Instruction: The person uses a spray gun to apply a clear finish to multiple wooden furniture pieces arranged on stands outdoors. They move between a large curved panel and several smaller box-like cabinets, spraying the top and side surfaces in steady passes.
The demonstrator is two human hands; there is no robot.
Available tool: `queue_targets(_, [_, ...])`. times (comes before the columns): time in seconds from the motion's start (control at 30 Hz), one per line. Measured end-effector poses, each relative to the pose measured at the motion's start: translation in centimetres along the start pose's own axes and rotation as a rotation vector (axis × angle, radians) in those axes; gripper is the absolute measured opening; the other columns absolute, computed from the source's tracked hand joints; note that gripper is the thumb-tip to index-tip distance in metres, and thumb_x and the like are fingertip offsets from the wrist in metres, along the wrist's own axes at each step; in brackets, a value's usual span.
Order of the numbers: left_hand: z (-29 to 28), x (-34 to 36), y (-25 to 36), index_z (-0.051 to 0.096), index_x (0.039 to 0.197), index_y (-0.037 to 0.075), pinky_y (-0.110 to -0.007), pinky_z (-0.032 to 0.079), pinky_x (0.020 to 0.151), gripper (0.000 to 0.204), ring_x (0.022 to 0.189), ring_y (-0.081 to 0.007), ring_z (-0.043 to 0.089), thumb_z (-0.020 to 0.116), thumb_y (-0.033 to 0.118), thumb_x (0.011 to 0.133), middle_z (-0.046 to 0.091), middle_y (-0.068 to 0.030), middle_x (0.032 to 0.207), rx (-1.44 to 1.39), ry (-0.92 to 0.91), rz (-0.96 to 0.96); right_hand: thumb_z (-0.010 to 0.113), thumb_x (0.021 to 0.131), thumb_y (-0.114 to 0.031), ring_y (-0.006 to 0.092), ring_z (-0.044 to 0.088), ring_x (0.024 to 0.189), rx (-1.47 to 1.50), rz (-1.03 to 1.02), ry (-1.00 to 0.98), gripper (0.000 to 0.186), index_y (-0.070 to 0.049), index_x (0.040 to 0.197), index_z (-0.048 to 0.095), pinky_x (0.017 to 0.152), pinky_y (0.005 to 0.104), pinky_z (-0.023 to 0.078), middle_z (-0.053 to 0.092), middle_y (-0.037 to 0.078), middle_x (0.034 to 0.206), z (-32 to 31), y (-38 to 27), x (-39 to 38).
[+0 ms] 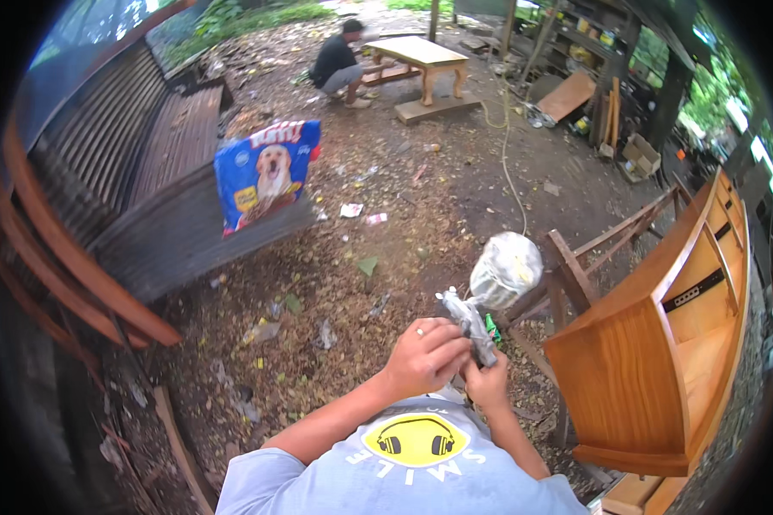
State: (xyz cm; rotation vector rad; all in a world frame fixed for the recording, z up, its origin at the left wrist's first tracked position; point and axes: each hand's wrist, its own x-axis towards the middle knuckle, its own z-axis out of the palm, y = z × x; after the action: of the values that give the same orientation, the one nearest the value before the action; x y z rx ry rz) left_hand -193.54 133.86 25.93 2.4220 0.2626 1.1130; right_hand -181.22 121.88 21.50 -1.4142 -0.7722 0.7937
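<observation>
My right hand (488,379) is wrapped round the lower end of a grey, silvery, elongated thing (472,324) that resembles a spray gun; its exact kind is unclear. Its knobbly whitish end points up and to the left, away from my body. My left hand (427,354), wearing a ring, has its fingers curled in against the near left side of this thing. Whether those fingertips pinch a part of it is hidden. Just beyond stands a whitish pail (507,268) that seems covered in plastic. A small shiny green thing (492,328) shows behind the grey one.
To the right stands a varnished wooden cabinet (618,386) on a wooden frame (571,266). A blue dog food bag (269,176) rests on a dark board (189,227) at left. Farther off, a person (337,64) squats beside a wooden table (416,51). A hose (508,163) crosses the littered ground.
</observation>
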Motion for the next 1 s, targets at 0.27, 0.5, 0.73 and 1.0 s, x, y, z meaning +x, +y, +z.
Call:
queue_targets(0.27, [4.3,17.1,-8.9,0.067,0.108,0.011,-0.041,0.044,0.098,0.036,0.111,-0.0230,0.061,0.075,0.028,0.077,0.066,-0.0044,0.113,-0.037,-0.320,0.325,0.064,0.084,-0.006,0.0252,0.068,0.101,-0.156,-0.090,0.149,0.030,0.001,0.113,0.063,0.085,0.0360,0.053,0.070,0.019,0.106,-3.6,-2.1,14.0])
queue_targets(0.5, [10.7,24.0,-17.9,0.069,0.102,0.013,-0.040,0.043,0.090,0.034,0.103,-0.0209,0.063,0.075,0.016,0.068,0.068,-0.0012,0.106,-0.131,-0.412,0.388,0.068,0.080,-0.006,0.0293,0.068,0.107,-0.211,0.021,0.290,0.037,0.000,0.117,0.063,0.091,0.0385,0.052,0.069,0.022,0.113,-5.3,0.2,23.2])
queue_targets(0.73, [16.9,34.9,-28.6,0.070,0.098,0.012,-0.040,0.043,0.089,0.029,0.102,-0.0206,0.063,0.075,0.013,0.070,0.069,-0.0012,0.104,-0.321,-0.506,0.588,0.065,0.079,-0.003,0.0249,0.067,0.109,-0.190,-0.013,0.577,0.045,0.000,0.124,0.062,0.093,0.0363,0.052,0.069,0.019,0.116,-6.4,2.9,36.9])
queue_targets(1.0, [18.4,45.7,-39.2,0.073,0.093,0.011,-0.039,0.043,0.089,0.022,0.096,-0.0194,0.065,0.077,0.011,0.072,0.072,-0.0002,0.098,-0.449,-0.552,0.561,0.064,0.084,-0.008,0.0209,0.068,0.098,-0.158,0.029,0.694,0.036,0.001,0.120,0.064,0.085,0.0359,0.052,0.071,0.018,0.104,-4.8,1.4,50.8])
